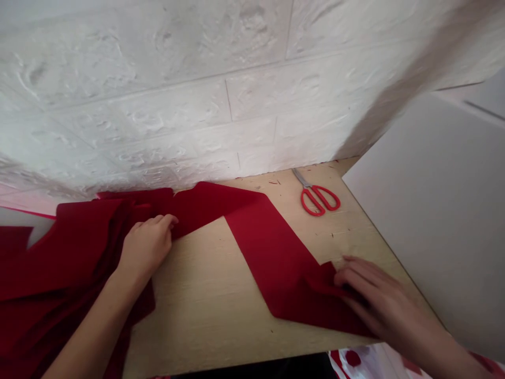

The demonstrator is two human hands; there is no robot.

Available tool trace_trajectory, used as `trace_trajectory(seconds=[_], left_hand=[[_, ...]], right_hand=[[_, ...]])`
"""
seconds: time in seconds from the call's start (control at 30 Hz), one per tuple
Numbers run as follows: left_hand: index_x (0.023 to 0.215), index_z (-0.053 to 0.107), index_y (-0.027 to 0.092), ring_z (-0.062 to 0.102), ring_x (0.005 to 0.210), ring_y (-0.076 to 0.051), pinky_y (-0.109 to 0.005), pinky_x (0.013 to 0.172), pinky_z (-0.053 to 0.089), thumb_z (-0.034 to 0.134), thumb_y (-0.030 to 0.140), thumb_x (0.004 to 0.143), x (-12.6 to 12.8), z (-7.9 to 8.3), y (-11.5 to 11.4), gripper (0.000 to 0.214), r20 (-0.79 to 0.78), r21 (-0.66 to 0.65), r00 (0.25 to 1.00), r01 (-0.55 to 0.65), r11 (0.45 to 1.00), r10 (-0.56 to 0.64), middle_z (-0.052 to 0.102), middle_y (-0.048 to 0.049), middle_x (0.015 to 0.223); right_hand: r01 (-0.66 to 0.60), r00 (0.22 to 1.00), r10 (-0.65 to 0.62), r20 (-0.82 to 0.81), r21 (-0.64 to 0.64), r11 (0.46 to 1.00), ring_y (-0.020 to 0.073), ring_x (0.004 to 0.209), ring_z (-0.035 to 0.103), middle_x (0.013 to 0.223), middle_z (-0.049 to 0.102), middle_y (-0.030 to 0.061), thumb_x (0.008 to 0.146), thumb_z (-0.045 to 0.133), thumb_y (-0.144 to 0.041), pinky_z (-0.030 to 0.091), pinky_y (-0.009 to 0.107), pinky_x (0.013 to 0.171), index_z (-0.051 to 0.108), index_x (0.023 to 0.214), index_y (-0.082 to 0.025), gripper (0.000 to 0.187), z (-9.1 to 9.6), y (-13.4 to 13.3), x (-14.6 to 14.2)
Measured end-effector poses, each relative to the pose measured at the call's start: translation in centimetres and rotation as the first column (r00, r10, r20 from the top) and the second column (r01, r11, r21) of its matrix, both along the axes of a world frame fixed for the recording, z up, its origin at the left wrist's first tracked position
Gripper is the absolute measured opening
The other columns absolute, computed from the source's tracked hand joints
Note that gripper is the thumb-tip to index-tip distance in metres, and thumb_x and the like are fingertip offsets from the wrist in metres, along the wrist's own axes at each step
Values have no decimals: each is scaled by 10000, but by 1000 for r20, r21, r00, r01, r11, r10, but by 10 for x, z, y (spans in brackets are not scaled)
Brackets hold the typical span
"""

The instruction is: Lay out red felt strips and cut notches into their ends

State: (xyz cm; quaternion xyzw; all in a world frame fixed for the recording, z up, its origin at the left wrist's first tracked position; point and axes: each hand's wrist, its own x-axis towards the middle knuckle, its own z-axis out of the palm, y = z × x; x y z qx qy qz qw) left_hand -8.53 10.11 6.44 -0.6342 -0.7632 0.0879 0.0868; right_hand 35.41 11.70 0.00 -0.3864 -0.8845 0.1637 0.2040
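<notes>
A long strip of dark red fabric (272, 247) lies over the table in a zigzag, folded at the back and again near the front. My left hand (152, 243) is closed, fingers curled down on the strip's left stretch beside a thick heap of red fabric (84, 237). At the other end, my right hand (373, 292) closes around a rumpled part of the strip; that hand is slightly blurred and partly hides the fabric. Scissors with red handles (320, 201) lie behind the strip, nearer the right side, their blades toward the wall. Neither hand touches them.
A white brick-patterned wall (189, 105) borders the back of the pale wooden table (197, 295). To the right stands a plain light grey panel (430, 210). Small dark and red scraps are scattered around the scissors. Below the front edge, a white and red bag (366, 360) shows.
</notes>
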Motion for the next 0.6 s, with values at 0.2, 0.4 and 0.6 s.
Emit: trace_trajectory(seconds=[0.2,0.4,0.6], left_hand=[[1430,505,91,489,1317,-450,-546,1027,462,507,409,938,0,-5,-10,585,-37,68,999,40,997,-38,514,-262,1430],[1442,478,34,656,1098,-371,-482,910,521,280,190,957,4,10,-12,546,-67,-18,983,-172,985,171,652,-230,1274],[1281,654,225,715,784,-270,-367,709,550,343,350,887,0,51,-19,517,124,176,973,-216,960,197,747,-44,860]], right_hand=[[377,922,-364,-134,93,921,271,698,665,865,699,58,897,557,-401,519,393,627,588,963,-299,125,22,20,13],[550,833,-551,-55,195,812,287,739,660,979,691,113,863,508,-392,508,424,644,602,1007,-237,231,10,30,8],[617,784,-601,-156,83,783,299,822,643,974,669,123,887,570,-424,514,433,721,602,996,-233,222,14,40,-6]])
